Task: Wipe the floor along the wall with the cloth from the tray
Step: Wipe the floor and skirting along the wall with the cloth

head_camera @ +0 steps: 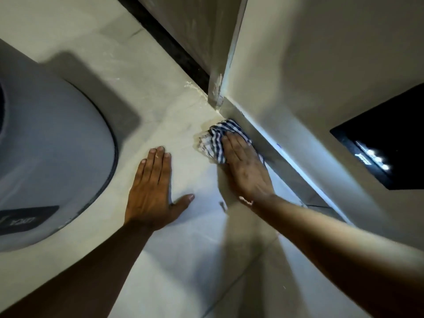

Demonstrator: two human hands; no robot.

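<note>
Pressing cloth (216, 143) beside skirting (270, 148): right hand (243, 166) flat, fingers extended; left hand (153, 189) splayed, empty. Risk: cloth bunching, smearing residue.

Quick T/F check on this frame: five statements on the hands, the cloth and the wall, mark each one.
1. The right hand presses flat on the blue-and-white checked cloth. True.
2. The left hand grips a corner of the cloth. False: it lies flat on the bare floor, apart from the cloth.
3. The cloth sits against the base of the wall, near the corner. True.
4. The cloth is plain red. False: it is blue-and-white checked.
5. A large round grey object lies right of the right hand. False: it lies at the left edge of the view, beyond the left hand.
</note>
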